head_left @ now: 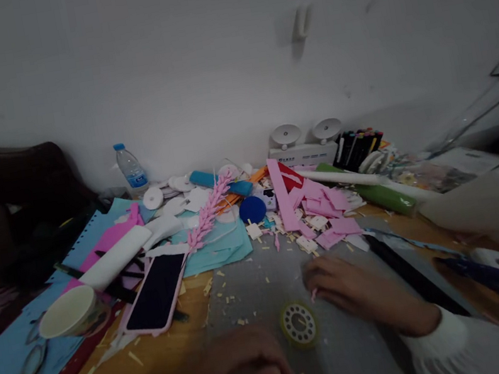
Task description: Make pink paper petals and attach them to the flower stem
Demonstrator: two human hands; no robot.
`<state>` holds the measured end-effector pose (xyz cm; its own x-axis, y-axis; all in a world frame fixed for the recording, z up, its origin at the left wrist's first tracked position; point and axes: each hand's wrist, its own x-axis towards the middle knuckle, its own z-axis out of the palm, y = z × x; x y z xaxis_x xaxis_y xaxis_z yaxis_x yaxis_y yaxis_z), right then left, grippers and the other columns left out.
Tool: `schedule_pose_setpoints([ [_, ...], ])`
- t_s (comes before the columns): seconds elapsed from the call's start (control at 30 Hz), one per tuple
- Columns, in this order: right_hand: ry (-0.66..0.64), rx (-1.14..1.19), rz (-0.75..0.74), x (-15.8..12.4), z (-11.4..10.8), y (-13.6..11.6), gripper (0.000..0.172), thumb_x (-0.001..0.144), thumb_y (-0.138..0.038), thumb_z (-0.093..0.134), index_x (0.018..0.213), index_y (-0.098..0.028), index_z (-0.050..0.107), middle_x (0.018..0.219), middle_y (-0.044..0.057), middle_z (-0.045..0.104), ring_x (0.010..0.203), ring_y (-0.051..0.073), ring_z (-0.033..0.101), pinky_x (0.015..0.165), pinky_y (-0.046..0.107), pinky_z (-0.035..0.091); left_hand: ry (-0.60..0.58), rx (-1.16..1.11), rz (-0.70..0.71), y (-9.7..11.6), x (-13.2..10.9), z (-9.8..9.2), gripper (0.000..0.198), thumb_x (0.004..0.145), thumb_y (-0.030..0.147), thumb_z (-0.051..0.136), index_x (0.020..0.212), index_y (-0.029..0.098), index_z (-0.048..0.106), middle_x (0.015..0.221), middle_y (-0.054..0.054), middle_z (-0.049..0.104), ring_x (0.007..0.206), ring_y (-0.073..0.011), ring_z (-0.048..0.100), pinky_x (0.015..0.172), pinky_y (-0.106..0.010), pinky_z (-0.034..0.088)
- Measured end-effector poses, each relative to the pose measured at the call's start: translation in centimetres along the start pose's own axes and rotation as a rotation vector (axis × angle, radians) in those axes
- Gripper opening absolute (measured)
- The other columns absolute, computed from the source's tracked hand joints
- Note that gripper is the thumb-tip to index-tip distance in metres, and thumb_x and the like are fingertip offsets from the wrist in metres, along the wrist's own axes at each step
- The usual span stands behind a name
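My right hand [347, 288] is over the grey cutting mat [257, 288], its fingers curled down with a tiny pink paper piece [314, 295] showing at the tips. Low in the view, my left hand [232, 368] is smeared by motion, so its fingers cannot be read. Between the two hands lies a yellow-green tape roll [298, 324] with a ring of holes in its core. Past the right hand are cut pink paper strips [323, 200] and small pale square pieces [307, 244]. A pink flower spike [210, 211] made of small pieces rests farther left.
At left are a phone [157, 292], a paper cup [72, 312], glasses [33, 367] and blue paper sheets [11, 361]. A water bottle [130, 167] stands by the wall. Markers [358, 149] and a green roll [388, 197] are at back right. Scraps litter the mat.
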<state>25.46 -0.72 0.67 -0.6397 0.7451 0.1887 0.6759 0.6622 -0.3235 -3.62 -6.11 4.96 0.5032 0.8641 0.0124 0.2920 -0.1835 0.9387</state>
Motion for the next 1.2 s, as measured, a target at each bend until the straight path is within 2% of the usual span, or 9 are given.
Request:
schedule_pose_setpoints([
  [0.1, 0.047, 0.043, 0.057, 1.2, 0.4, 0.2, 0.016, 0.096, -0.019, 0.045, 0.097, -0.021, 0.06, 0.098, 0.005, 0.063, 0.095, 0.018, 0.06, 0.083, 0.033, 0.051, -0.068, 0.082, 0.05, -0.1, 3.4, -0.7, 0.017, 0.089, 0.029, 0.053, 0.087, 0.021, 0.067, 0.084, -0.002, 0.067, 0.081, -0.017, 0.062, 0.076, -0.027, 0.049],
  [0.2, 0.203, 0.1, 0.114, 2.0, 0.6, -0.1, 0.014, 0.096, -0.019, 0.045, 0.101, -0.021, 0.058, 0.095, 0.005, 0.064, 0.09, 0.018, 0.061, 0.079, 0.031, 0.052, 0.053, 0.183, 0.041, -1.6, 6.7, 0.1, 0.019, 0.089, 0.033, 0.052, 0.093, 0.019, 0.064, 0.09, -0.004, 0.066, 0.081, -0.017, 0.06, 0.075, -0.027, 0.047],
  [0.27, 0.287, 0.131, 0.051, 2.6, 1.1, -0.3, 0.016, 0.096, -0.017, 0.044, 0.102, -0.021, 0.058, 0.093, 0.005, 0.065, 0.087, 0.018, 0.061, 0.077, 0.03, 0.052, 0.073, 0.194, 0.012, -2.8, 8.5, 0.9, 0.024, 0.091, 0.037, 0.048, 0.09, 0.017, 0.062, 0.083, -0.003, 0.064, 0.076, -0.0167, 0.059, 0.069, -0.027, 0.046],
  [0.37, 0.329, 0.17, -0.102, 3.2, 2.4, -0.6, 0.017, 0.097, -0.02, 0.043, 0.109, -0.021, 0.056, 0.091, 0.006, 0.064, 0.084, 0.019, 0.059, 0.074, 0.032, 0.052, -0.004, 0.184, -0.002, -4.1, 9.9, 1.6, 0.03, 0.092, 0.038, 0.045, 0.075, 0.017, 0.059, 0.066, 0.0, 0.057, 0.063, -0.0144, 0.054, 0.06, -0.025, 0.042],
  [0.47, 0.301, 0.231, -0.173, 3.1, 3.3, -1.0, 0.023, 0.098, -0.023, 0.044, 0.12, -0.022, 0.05, 0.096, 0.007, 0.064, 0.087, 0.02, 0.058, 0.075, 0.032, 0.052, -0.109, 0.105, -0.023, -4.6, 10.0, 1.7, 0.033, 0.093, 0.034, 0.043, 0.07, 0.016, 0.058, 0.058, 0.003, 0.052, 0.055, -0.0116, 0.051, 0.055, -0.022, 0.039],
  [0.57, 0.302, 0.286, -0.157, 2.9, 3.4, -1.3, 0.027, 0.097, -0.021, 0.045, 0.124, -0.022, 0.047, 0.099, 0.007, 0.064, 0.089, 0.02, 0.057, 0.076, 0.032, 0.052, -0.115, 0.063, -0.027, -4.7, 9.7, 1.4, 0.032, 0.091, 0.034, 0.046, 0.068, 0.016, 0.057, 0.058, 0.003, 0.051, 0.055, -0.0107, 0.049, 0.054, -0.021, 0.037],
  [0.77, 0.37, 0.32, -0.165, 2.9, 3.2, -1.6, 0.02, 0.097, -0.019, 0.047, 0.117, -0.02, 0.052, 0.092, 0.006, 0.065, 0.083, 0.018, 0.057, 0.073, 0.029, 0.051, -0.12, -0.016, -0.041, -5.2, 9.4, 1.4, 0.029, 0.091, 0.036, 0.049, 0.072, 0.016, 0.059, 0.06, 0.003, 0.05, 0.055, -0.0105, 0.049, 0.053, -0.021, 0.037],
  [1.03, 0.358, 0.407, -0.025, 2.6, 3.9, -1.9, 0.008, 0.095, -0.019, 0.052, 0.1, -0.022, 0.057, 0.084, 0.002, 0.064, 0.077, 0.016, 0.057, 0.072, 0.028, 0.048, -0.1, 0.032, 0.117, -5.0, 9.3, 1.4, 0.024, 0.089, 0.027, 0.053, 0.07, 0.016, 0.059, 0.063, 0.002, 0.051, 0.06, -0.0105, 0.049, 0.058, -0.021, 0.037],
  [1.2, 0.395, 0.519, -0.014, 2.6, 3.8, -2.4, 0.013, 0.092, -0.014, 0.054, 0.102, -0.023, 0.057, 0.087, 0.002, 0.063, 0.081, 0.015, 0.058, 0.074, 0.027, 0.048, -0.113, -0.012, 0.109, -5.1, 9.1, 1.3, 0.024, 0.091, 0.028, 0.051, 0.072, 0.015, 0.059, 0.064, 0.002, 0.051, 0.059, -0.0095, 0.049, 0.057, -0.021, 0.037],
])
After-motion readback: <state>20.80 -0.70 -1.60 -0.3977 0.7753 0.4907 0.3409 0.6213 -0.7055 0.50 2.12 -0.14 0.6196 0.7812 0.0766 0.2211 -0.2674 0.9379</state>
